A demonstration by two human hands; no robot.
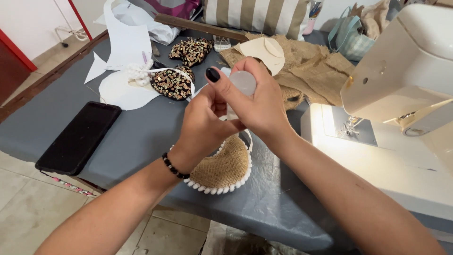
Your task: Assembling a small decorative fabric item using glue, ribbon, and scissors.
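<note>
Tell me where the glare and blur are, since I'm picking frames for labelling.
Head view: the sewing machine lamp blows out its white bed; the translucent object held in the right hand looks soft, its shape unclear; the left hand and burlap piece are sharp; the phone shows no glare.

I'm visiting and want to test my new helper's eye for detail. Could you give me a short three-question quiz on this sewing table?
1. True or false: the black phone lies on the sewing machine.
2. What trims the edge of the burlap piece below the hands?
A. white shells
B. red buttons
C. blue ribbon
3. Which wrist wears the dark bead bracelet?

Key
1. False: it lies on the grey table, far from the machine.
2. A.
3. The left hand side; the right hand holds a small translucent round-topped item.
</note>
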